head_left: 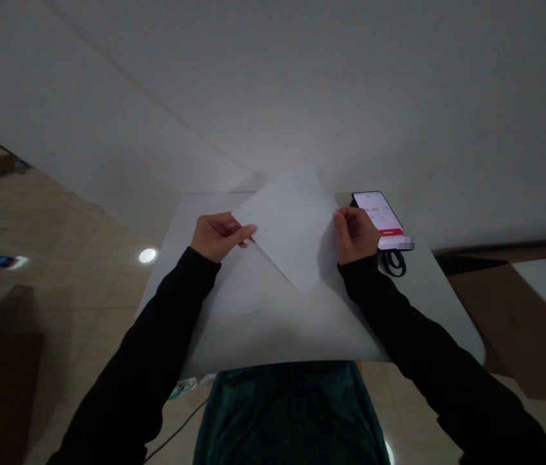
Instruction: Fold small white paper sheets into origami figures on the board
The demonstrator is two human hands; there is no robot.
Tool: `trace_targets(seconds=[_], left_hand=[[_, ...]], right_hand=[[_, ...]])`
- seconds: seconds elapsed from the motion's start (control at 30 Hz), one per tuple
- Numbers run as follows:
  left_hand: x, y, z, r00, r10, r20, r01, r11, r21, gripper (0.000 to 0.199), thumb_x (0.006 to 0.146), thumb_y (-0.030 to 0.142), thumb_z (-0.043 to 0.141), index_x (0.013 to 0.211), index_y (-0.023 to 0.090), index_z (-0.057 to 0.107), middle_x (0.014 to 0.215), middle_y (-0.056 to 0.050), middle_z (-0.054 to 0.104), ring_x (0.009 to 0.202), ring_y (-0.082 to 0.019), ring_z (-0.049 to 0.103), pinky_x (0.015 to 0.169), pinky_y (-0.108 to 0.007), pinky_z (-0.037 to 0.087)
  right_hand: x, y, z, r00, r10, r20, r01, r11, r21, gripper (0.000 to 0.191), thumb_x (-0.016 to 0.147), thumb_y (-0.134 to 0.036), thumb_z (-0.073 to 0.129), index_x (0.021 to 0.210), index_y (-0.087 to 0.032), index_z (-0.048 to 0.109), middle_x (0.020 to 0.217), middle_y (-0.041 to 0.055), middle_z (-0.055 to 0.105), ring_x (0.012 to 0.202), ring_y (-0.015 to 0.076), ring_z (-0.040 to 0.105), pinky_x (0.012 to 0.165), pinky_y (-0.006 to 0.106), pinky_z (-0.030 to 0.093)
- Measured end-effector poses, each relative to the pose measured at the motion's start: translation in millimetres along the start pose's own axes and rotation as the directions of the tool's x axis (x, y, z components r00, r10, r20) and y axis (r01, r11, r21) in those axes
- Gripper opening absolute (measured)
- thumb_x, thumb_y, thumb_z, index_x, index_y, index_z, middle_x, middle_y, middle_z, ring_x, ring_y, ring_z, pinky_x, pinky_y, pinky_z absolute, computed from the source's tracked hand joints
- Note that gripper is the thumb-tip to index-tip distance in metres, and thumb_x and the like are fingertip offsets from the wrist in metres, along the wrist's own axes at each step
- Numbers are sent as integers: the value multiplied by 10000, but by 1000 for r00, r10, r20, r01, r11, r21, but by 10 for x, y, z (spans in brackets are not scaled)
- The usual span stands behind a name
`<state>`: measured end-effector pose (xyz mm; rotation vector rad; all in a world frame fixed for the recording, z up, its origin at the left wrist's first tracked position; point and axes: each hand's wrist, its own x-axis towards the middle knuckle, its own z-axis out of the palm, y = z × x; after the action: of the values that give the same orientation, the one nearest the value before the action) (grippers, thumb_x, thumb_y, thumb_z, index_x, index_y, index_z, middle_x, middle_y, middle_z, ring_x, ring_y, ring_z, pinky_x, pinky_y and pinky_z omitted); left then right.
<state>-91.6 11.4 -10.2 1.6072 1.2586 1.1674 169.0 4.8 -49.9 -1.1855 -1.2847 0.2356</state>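
A white sheet of paper (292, 232) is held up at an angle over the white table (297, 336), one corner pointing down towards me. My left hand (222, 237) pinches its left corner between thumb and fingers. On the opposite side, my right hand (356, 234) grips the right edge with thumb and bent fingers. More white paper (234, 297) lies flat on the table under and beside my left hand; how many sheets cannot be told. Just right of my right hand rests a phone (379, 219) with a lit timer screen.
A black looped strap (394, 263) lies below the phone. The table's far side meets a pale wall (273, 84). Dark green cloth (287, 413) covers my lap at the near edge. A thin cable (176, 429) runs across the tiled floor, and a brown box-like surface (515, 329) stands at right.
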Motion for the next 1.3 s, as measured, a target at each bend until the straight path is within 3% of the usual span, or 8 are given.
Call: trace_targets(seconds=[0.53, 0.63, 0.7, 0.8, 0.9, 1.0, 1.17, 1.3], left_hand=[[-8, -28, 21, 986, 101, -135, -81, 986, 147, 312, 698, 373, 706, 533, 153, 559, 516, -24, 625, 428, -111, 593, 434, -211, 502], [6, -36, -13, 947, 200, -249, -129, 953, 276, 256, 732, 388, 689, 783, 139, 657, 694, -54, 682, 595, -157, 662, 521, -251, 545], [-15, 24, -16, 867, 381, -320, -210, 863, 459, 413, 743, 385, 699, 1081, 158, 628, 1054, -118, 682, 938, -236, 672, 737, -335, 573], [-93, 190, 73, 784, 605, -139, -350, 616, 705, 522, 780, 380, 688, 1256, 227, 537, 1422, -113, 463, 1338, -314, 400, 1083, -491, 354], [-155, 302, 252, 737, 611, 289, -577, 346, 740, 361, 883, 323, 574, 1242, 294, 546, 1370, -43, 537, 1306, -253, 456, 1142, -501, 223], [-136, 261, 372, 686, 554, 471, -682, 264, 682, 270, 938, 286, 481, 1180, 259, 600, 1142, -42, 684, 1156, -217, 585, 1099, -469, 295], [-52, 91, 266, 764, 463, 449, -637, 436, 635, 230, 940, 291, 477, 974, 207, 688, 846, -40, 727, 854, -178, 674, 908, -379, 460], [6, 48, 68, 925, 380, -1, -359, 874, 327, 331, 853, 416, 598, 1112, 211, 627, 1016, -68, 708, 824, -163, 679, 772, -311, 529]], right_hand=[[-32, 87, 78, 992, 107, 72, -116, 982, 148, 136, 814, -345, 589, 839, -211, 589, 679, -19, 596, 553, 106, 531, 520, 265, 460], [-35, 83, 95, 988, 94, 125, -113, 981, 155, 125, 808, -337, 597, 813, -213, 587, 666, -19, 592, 548, 109, 532, 504, 259, 451], [-36, 56, 97, 982, 60, 181, -91, 982, 167, 120, 807, -336, 603, 800, -216, 591, 683, -13, 608, 579, 119, 559, 524, 264, 464], [-38, -9, 75, 944, -22, 329, -22, 992, 128, 103, 833, -315, 581, 813, -218, 606, 706, -17, 636, 583, 117, 576, 545, 256, 466], [-39, -64, 41, 870, -134, 475, 122, 991, 56, 107, 858, -292, 558, 821, -215, 623, 732, -18, 663, 586, 110, 584, 573, 244, 464], [-47, -79, 28, 813, -231, 535, 243, 969, 48, 120, 877, -280, 538, 836, -211, 627, 775, -7, 691, 632, 118, 609, 613, 242, 467], [-70, -58, 33, 769, -244, 591, 285, 958, 24, 134, 876, -250, 514, 820, -207, 628, 770, -3, 697, 644, 129, 616, 617, 246, 458], [-28, -19, 12, 879, -71, 471, 74, 997, 10, 136, 844, -296, 542, 799, -200, 628, 723, 1, 675, 634, 138, 605, 609, 264, 457]])
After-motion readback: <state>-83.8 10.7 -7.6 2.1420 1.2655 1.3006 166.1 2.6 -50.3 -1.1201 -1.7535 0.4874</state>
